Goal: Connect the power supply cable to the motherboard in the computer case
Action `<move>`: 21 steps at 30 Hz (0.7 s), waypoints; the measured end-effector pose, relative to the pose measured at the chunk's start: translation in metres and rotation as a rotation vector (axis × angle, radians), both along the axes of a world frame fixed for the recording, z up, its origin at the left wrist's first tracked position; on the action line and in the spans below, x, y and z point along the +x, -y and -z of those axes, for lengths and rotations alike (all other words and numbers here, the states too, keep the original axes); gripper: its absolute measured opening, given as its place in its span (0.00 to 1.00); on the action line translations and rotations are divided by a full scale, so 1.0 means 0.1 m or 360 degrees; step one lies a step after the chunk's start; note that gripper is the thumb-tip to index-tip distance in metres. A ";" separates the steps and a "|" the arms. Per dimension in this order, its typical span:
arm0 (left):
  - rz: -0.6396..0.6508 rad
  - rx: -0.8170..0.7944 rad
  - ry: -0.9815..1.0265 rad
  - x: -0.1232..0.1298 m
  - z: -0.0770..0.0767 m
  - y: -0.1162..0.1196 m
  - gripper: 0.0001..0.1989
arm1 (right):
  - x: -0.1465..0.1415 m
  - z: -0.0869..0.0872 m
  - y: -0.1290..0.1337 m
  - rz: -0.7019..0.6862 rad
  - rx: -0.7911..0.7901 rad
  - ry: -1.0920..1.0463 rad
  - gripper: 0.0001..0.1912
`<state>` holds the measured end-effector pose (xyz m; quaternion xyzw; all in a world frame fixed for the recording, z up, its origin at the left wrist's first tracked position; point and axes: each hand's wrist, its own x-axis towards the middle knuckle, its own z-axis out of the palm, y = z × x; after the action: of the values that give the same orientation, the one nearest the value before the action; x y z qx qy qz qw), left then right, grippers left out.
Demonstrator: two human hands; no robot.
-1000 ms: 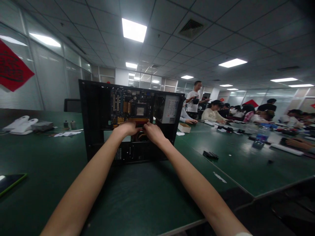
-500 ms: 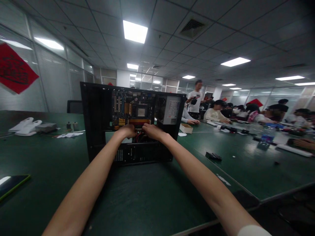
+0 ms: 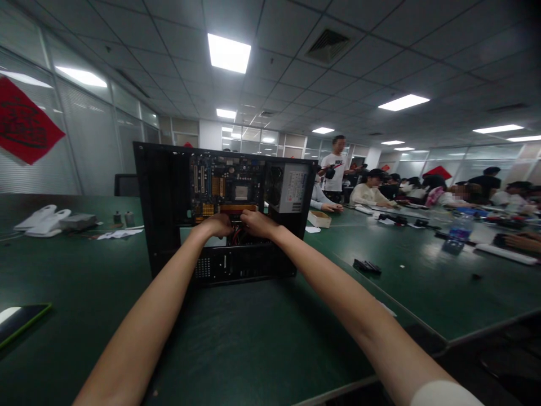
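An open black computer case [image 3: 146, 186] stands upright on the green table in front of me. Inside it are a motherboard [image 3: 232, 175] with a pale square processor [image 3: 241, 193], and a silver-labelled power supply [image 3: 295, 189] at upper right. Both my hands reach in below the orange and dark memory slots [image 3: 239, 208]. My left hand [image 3: 216, 225] has curled fingers beside red and dark cables [image 3: 237, 232]. My right hand [image 3: 257, 223] is bent at the slots' lower edge, fingertips pressed together. Whatever is between the fingers of either hand is too small or hidden to make out.
On the green table [image 3: 253, 338], a phone-like device [image 3: 21, 318] lies at left, with white bags [image 3: 44, 220] and a grey box [image 3: 78, 221] behind it. To the right are a black part [image 3: 367, 266], a small open box [image 3: 319, 219] and a water bottle [image 3: 461, 228]. Several people sit beyond.
My right hand has shifted slightly left toward my left hand, and more of the red cables shows between them. The case stays in place; the view moved only slightly.
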<state>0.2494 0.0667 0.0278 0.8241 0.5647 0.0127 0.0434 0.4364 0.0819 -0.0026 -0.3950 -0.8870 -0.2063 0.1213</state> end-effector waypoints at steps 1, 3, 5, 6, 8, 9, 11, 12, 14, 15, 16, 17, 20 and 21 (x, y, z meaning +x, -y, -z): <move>-0.0003 0.0002 -0.0003 0.00 0.00 -0.01 0.19 | 0.00 0.01 0.00 0.0006 0.0004 -0.0012 0.09; -0.0016 0.0004 -0.0001 0.00 0.00 -0.01 0.19 | 0.00 0.02 0.01 0.0022 0.0014 -0.0041 0.09; -0.0031 -0.0006 0.0014 0.01 -0.01 0.01 0.18 | 0.01 0.03 0.01 0.0040 0.0022 -0.0075 0.09; -0.0039 -0.0011 0.0021 0.01 -0.01 0.02 0.17 | 0.01 0.03 0.01 0.0048 0.0025 -0.0092 0.09; -0.0059 -0.0011 0.0023 0.02 -0.02 0.06 0.16 | 0.00 0.03 0.01 0.0059 0.0025 -0.0121 0.08; -0.0071 0.0000 0.0020 0.03 -0.02 0.08 0.16 | 0.00 0.03 0.02 0.0060 0.0021 -0.0131 0.08; -0.0099 0.0057 0.0022 0.05 -0.02 0.12 0.16 | -0.01 0.03 0.02 0.0054 0.0009 -0.0146 0.07; -0.0117 0.0101 0.0029 0.06 -0.02 0.13 0.16 | -0.01 0.02 0.03 0.0050 0.0002 -0.0153 0.07; -0.0162 0.0206 0.0053 0.09 -0.01 0.16 0.17 | -0.01 0.02 0.04 0.0042 -0.0009 -0.0171 0.06; -0.0186 0.0257 0.0066 0.10 0.00 0.17 0.19 | -0.01 0.02 0.04 0.0039 -0.0013 -0.0182 0.06; -0.0207 0.0301 0.0079 0.11 0.01 0.17 0.21 | -0.01 0.02 0.04 0.0035 -0.0015 -0.0193 0.06; -0.0221 0.0337 0.0090 0.12 0.01 0.17 0.23 | -0.01 0.02 0.03 0.0032 -0.0016 -0.0204 0.05; -0.0207 0.0380 0.0106 0.13 0.03 0.14 0.22 | 0.00 0.04 0.00 0.0014 -0.0012 -0.0242 0.05; -0.0193 0.0381 0.0105 0.13 0.04 0.14 0.20 | 0.00 0.04 -0.01 0.0007 -0.0009 -0.0255 0.05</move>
<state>0.2620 0.0531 0.0241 0.7868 0.6063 0.1096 -0.0374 0.4362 0.0829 -0.0070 -0.4127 -0.8741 -0.1717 0.1904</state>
